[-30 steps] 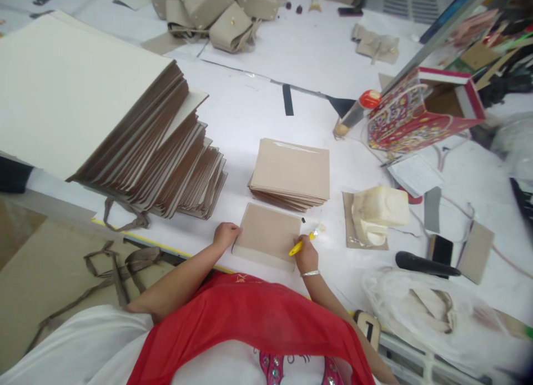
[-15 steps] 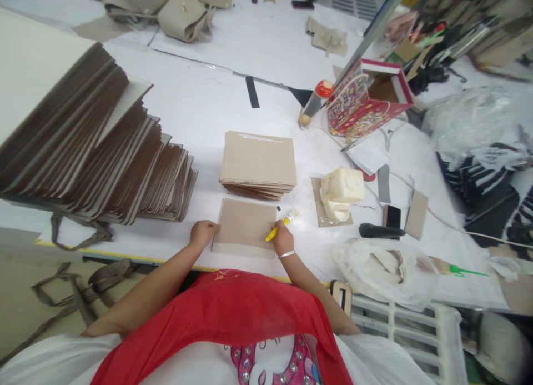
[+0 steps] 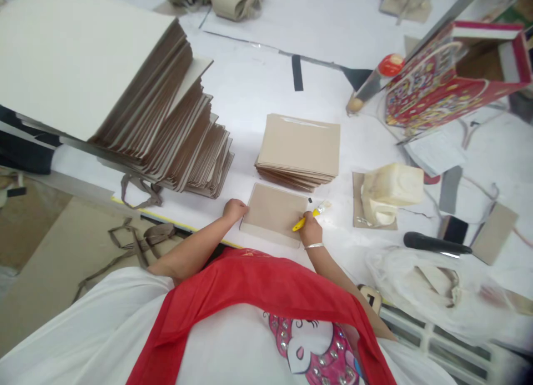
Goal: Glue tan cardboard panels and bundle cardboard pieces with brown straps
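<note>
A flat beige rectangular panel [image 3: 275,210] lies on the white table close to my body. My left hand [image 3: 235,209] pinches its left edge between thumb and fingers. My right hand [image 3: 311,229] is closed round a yellow-handled brush [image 3: 298,224], whose pale bristles point up and away to the right. The right hand rests at the panel's right edge; whether its fingers also grip the panel is hidden. Just beyond the panel sits a neat stack of similar beige panels [image 3: 302,143].
A tall, fanned pile of larger brown-edged pieces [image 3: 166,118] fills the left. To the right stand a cream plastic container [image 3: 393,184], a black-handled tool [image 3: 435,243], a clear plastic bag [image 3: 400,285], a red-capped bottle [image 3: 375,85] and a red patterned paper bag [image 3: 441,90].
My view has swung left, so everything sits further right in the picture. Both hands stay at the panel's edges, the brush still in the right one.
</note>
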`<state>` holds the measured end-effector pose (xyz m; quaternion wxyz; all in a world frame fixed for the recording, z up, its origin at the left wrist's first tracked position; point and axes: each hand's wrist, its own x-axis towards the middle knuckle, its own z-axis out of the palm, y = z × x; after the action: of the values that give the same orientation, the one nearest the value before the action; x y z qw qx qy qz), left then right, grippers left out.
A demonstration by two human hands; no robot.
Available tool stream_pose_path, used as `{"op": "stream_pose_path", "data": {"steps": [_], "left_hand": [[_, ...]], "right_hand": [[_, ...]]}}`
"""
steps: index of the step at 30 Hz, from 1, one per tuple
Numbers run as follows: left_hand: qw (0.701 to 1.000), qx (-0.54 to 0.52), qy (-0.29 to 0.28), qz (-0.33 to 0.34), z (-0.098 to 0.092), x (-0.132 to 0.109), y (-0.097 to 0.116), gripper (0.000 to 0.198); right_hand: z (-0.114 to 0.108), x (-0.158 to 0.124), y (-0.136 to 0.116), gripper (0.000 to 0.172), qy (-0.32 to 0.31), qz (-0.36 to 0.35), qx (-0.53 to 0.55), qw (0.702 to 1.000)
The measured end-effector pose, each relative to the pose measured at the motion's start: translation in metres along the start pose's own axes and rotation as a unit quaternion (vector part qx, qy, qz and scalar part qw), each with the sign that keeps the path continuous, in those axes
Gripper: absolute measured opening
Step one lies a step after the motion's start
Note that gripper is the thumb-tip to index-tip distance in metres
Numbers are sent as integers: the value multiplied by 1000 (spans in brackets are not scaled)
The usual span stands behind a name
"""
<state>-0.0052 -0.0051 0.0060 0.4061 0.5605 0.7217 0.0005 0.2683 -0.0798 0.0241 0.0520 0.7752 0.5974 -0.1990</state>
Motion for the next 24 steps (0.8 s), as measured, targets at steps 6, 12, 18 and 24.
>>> {"op": "stream_pose_path", "data": {"steps": [6,12,18,24], "left_hand": [[999,39,-5,33,-5,-7,6,23],[980,125,55,145,-9,-24,17,23],[864,261,31,428,13,-37,29,32],[856,286,18,430,28,-35,31,34]], "right_hand": [[-5,1,-8,20,-10,30,-39,999],[-43,-12,2,42,59,84,-41,994],[-78,-25,-17,49,126,40,282,950],[-50,20,-99,32,-28,56,579,813]]}}
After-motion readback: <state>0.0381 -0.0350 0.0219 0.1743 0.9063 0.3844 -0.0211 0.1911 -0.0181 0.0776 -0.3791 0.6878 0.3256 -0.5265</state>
